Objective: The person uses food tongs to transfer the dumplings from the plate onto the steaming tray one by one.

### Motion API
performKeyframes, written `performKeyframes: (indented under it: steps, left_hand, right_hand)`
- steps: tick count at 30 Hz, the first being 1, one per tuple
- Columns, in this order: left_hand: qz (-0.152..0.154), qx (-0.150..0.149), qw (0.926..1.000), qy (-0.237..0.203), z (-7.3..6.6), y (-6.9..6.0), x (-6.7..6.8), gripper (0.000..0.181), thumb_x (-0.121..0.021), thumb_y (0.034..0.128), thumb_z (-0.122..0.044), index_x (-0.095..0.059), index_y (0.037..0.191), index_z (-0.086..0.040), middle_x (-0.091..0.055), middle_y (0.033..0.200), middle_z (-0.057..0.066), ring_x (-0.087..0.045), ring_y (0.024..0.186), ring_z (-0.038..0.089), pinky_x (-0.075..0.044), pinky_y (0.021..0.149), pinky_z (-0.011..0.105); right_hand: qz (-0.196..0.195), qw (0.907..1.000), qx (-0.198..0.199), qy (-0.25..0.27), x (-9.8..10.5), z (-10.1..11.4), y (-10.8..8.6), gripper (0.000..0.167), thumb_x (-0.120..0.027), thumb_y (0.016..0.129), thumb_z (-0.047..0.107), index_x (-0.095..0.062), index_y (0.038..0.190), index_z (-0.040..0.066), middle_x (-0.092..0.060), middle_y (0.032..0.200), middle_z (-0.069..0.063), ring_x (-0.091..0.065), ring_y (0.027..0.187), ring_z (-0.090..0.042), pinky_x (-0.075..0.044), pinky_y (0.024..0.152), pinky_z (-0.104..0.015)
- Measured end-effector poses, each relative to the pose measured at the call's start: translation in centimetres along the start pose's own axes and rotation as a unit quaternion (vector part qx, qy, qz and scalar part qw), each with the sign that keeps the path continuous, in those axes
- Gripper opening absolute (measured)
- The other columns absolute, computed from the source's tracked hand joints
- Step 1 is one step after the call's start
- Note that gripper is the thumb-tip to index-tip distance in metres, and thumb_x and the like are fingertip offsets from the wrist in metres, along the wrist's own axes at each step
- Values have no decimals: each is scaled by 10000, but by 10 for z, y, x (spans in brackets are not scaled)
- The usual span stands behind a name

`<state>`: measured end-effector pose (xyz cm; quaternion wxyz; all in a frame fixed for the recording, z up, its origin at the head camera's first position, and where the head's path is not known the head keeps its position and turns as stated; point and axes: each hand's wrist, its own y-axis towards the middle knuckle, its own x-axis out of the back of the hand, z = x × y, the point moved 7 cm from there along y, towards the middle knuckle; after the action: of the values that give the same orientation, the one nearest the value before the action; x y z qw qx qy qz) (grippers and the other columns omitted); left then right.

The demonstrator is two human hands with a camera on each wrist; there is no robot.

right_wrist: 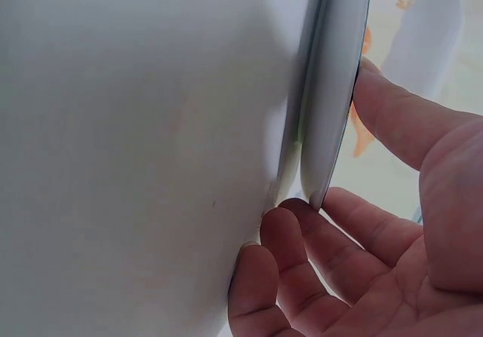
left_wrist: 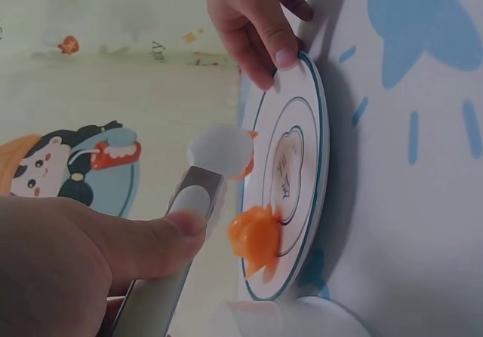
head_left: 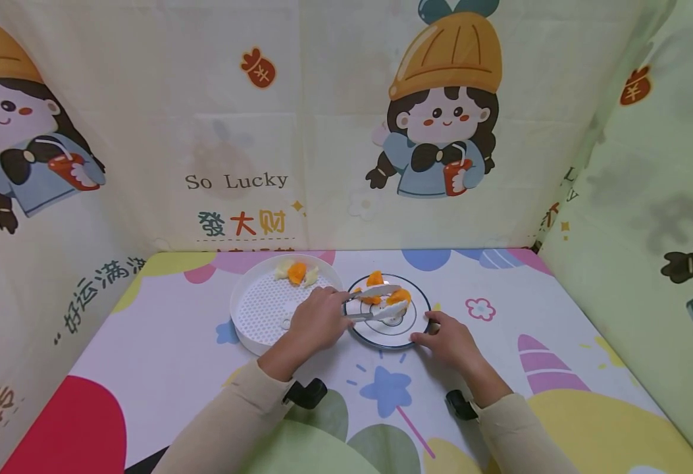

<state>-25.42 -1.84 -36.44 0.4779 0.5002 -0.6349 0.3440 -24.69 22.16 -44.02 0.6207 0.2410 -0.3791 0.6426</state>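
Observation:
My left hand (head_left: 320,318) grips a pair of metal tongs (head_left: 365,316) with white tips, reaching over the white plate (head_left: 387,340) with dark rings. Between the tips sits an orange food piece (head_left: 399,297); whether they squeeze it cannot be told. Another orange chunk (left_wrist: 255,237) lies on the plate, close to the tongs in the left wrist view. My right hand (head_left: 449,339) pinches the plate's right rim. In the right wrist view, its thumb (right_wrist: 400,114) lies over the rim and its fingers are at the underside.
Left of the plate stands a round white basket (head_left: 251,322) with a perforated bottom. It contains an orange piece (head_left: 297,273) and pale pieces (head_left: 310,276) near its far side. A patterned cloth (head_left: 453,395) covers the table, and printed curtains (head_left: 334,131) enclose it.

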Motion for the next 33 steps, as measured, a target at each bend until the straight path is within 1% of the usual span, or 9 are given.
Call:
performKeyframes:
  steps: [5, 9, 13, 17, 21, 24, 27, 33]
  left_hand:
    - [-99, 51, 9998, -141, 7, -3, 6, 526, -831, 840, -281, -673, 1313, -115, -641, 1229, 91, -532, 998, 236, -543, 723, 322]
    - [-206, 79, 9996, -202, 14, -6, 12, 544, -841, 829, -280, -670, 1316, -108, -645, 1224, 95, -546, 1025, 250, -554, 778, 361]
    - [-327, 137, 9991, -226, 25, -10, 21, 542, -841, 829, -271, -669, 1316, -107, -643, 1219, 101, -556, 1038, 264, -553, 810, 400]
    - [-422, 245, 9984, -273, 36, -14, 30, 546, -835, 835, -264, -659, 1327, -104, -630, 1270, 115, -545, 1099, 290, -544, 855, 443]
    - [-559, 237, 9976, -337, 47, -18, 40, 560, -839, 830, -260, -652, 1328, -84, -624, 1289, 128, -536, 1129, 314, -530, 888, 484]
    - [-685, 232, 9968, -328, 55, -22, 46, 573, -840, 827, -258, -644, 1333, -75, -625, 1285, 144, -544, 1115, 328, -529, 876, 498]
    - [-738, 289, 9964, -314, 64, -26, 52, 590, -834, 831, -261, -631, 1349, -63, -618, 1300, 168, -549, 1109, 342, -530, 865, 507]
    - [-709, 448, 9960, -309, 81, -31, 57, 601, -820, 841, -260, -613, 1363, -44, -607, 1302, 195, -548, 1117, 356, -536, 843, 512]
  right_hand:
    - [-16, 10000, 42, -19, 0, 0, 0, 712, -768, 881, 368, -507, 1429, -4, -477, 1435, -283, -452, 1275, -451, -402, 1022, -594]
    - [-31, 10000, 48, -12, 0, 0, 0, 711, -771, 878, 362, -509, 1428, -5, -477, 1437, -282, -446, 1284, -454, -394, 1030, -594]
    - [-61, 10000, 78, 4, 0, 0, 1, 704, -771, 879, 351, -511, 1423, -12, -478, 1435, -285, -440, 1294, -458, -382, 1038, -594]
    - [-58, 9999, 87, 21, 0, 0, 0, 704, -769, 881, 351, -510, 1423, -15, -477, 1438, -283, -434, 1305, -457, -374, 1044, -596]
    - [-43, 10000, 54, 50, 0, -1, 0, 712, -770, 881, 358, -506, 1426, -16, -481, 1434, -283, -441, 1294, -452, -380, 1040, -595]
    - [-40, 10000, 26, 67, 0, -1, 0, 712, -770, 881, 356, -505, 1427, -15, -481, 1433, -284, -447, 1282, -449, -380, 1041, -594]
    - [-39, 10000, 25, 76, 0, -1, -1, 702, -768, 883, 344, -505, 1426, -15, -481, 1433, -285, -449, 1278, -448, -377, 1045, -592]
    - [-61, 9999, 66, 70, 1, 0, -2, 690, -767, 885, 325, -507, 1423, -21, -487, 1426, -291, -448, 1283, -451, -376, 1046, -590]
